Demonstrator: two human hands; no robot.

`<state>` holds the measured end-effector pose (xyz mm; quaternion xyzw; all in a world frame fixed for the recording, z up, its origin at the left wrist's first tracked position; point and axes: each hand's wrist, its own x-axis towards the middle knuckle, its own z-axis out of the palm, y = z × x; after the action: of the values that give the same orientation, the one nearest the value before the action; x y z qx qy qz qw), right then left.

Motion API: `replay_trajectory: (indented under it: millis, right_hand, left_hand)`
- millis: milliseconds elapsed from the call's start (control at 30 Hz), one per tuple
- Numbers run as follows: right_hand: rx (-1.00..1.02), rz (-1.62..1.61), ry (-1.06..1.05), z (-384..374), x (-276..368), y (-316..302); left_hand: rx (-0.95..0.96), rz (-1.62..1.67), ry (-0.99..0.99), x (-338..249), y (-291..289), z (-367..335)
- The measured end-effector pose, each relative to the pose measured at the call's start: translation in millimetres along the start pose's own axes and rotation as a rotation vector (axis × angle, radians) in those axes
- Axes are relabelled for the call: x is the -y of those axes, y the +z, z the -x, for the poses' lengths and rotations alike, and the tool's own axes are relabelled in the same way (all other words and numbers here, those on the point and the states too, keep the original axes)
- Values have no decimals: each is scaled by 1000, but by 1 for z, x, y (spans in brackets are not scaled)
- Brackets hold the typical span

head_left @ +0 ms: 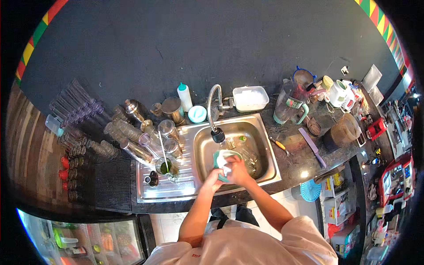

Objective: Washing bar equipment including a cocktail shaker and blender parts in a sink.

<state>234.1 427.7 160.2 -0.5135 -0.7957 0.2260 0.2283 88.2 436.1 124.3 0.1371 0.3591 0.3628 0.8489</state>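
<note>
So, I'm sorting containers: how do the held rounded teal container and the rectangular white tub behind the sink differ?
The rounded teal container is held by the left hand; the rectangular white tub rests on the counter. The teal container has a curved rim; the white tub has straighter sides.

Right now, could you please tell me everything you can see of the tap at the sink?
The tap has a silvery, ribbed neck that looks like metal, bent over in a hook. It ends in a black nozzle pointing down over the basin. A silvery fitting stands to its right, beside a white tub. Neither the left hand nor the right hand touches it.
</note>
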Motion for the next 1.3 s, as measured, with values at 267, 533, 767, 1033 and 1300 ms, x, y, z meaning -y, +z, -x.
replay_trajectory:
  millis: [267, 533, 767, 1033, 1300]
  right_hand:
    - [-313, -176, 123, -45, -14, -3]
    - [-200, -166, 530, -31, -3, 17]
    - [47, -390, 139, -26, -16, -26]
    - [349, 304, -149, -23, -70, -48]
    - [406, -636, 324, -30, -68, -21]
  left_hand:
    - [-162, 89, 163, 14, 22, 2]
    - [-372, 40, 531, 20, 17, -3]
    - [-447, -36, 354, 2, 28, -3]
    - [-321, -43, 185, 19, 40, -21]
    - [-401, 183, 524, 45, 35, -41]
